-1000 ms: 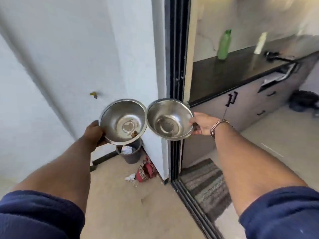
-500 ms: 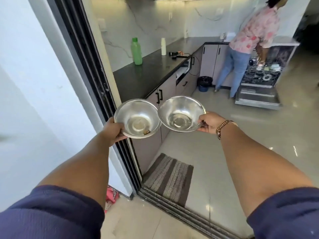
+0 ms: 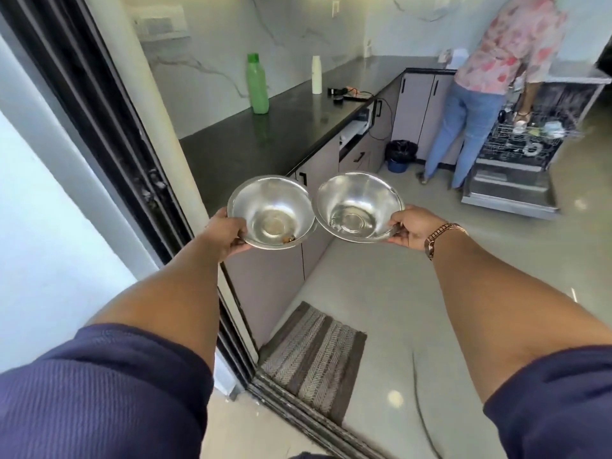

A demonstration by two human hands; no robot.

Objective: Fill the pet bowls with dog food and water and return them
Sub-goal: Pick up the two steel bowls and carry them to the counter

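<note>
I hold two steel pet bowls side by side at arm's length, their rims almost touching. My left hand [image 3: 227,235] grips the left bowl [image 3: 271,210] by its near-left rim; a few brown bits of kibble lie at its bottom edge. My right hand [image 3: 409,228], with a watch on the wrist, grips the right bowl [image 3: 359,205] by its right rim; that bowl holds nothing I can see. Both bowls tilt slightly toward me. No dog food or water source is identifiable.
A black sliding-door frame [image 3: 109,127] stands at my left, its track [image 3: 308,422] crossing the floor. A striped mat [image 3: 314,356] lies beyond. The dark countertop [image 3: 281,134] carries a green bottle [image 3: 257,83] and white bottle [image 3: 316,74]. A person [image 3: 480,94] stands at an open dishwasher [image 3: 516,160]; a bin [image 3: 401,155] sits nearby.
The view has swung right from the white wall and doorway into the kitchen and moved closer to the threshold. Both hands still hold the bowls, which sit more level.
</note>
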